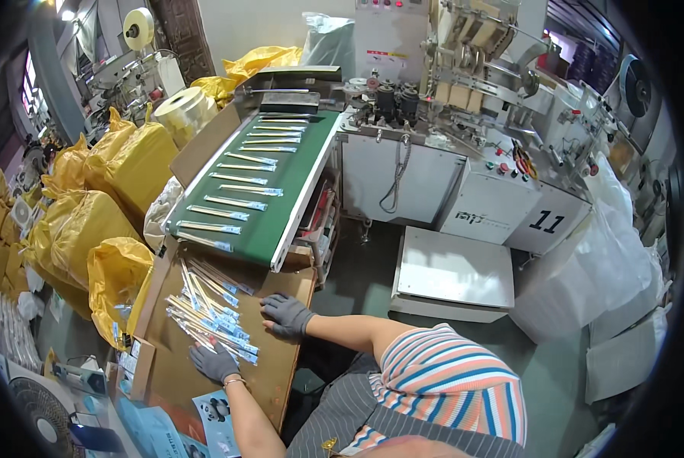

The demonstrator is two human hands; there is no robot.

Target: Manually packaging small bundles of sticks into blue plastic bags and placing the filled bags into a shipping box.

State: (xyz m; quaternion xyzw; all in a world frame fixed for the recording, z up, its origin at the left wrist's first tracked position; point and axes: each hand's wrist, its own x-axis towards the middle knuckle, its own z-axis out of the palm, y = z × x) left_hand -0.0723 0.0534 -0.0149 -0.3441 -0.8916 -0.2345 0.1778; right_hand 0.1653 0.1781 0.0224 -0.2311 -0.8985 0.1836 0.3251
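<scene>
Currently both hands wear grey fabric gloves and lie low over a brown wooden bench. The left hand has its fingers spread at the near edge of a loose pile of slim pale wooden sticks in clear wrappers with blue ends; whether it pinches any of them I cannot tell. The right hand rests just beside the pile, on its right, fingers loosely apart and gripping nothing. The sticks lie crossed at several angles, mostly pointing down toward the right.

Near the left forearm, on the bench, is a pale blue packet with a panda picture. Beyond the pile, a sloping green conveyor belt with a white metal edge carries more wrapped sticks, spaced out crosswise in a column. Left of the bench stands an open yellow plastic bag, with fuller yellow bags behind it. To the right of the belt, farther off, is a white-cabinet machine, and before it a low white box.
</scene>
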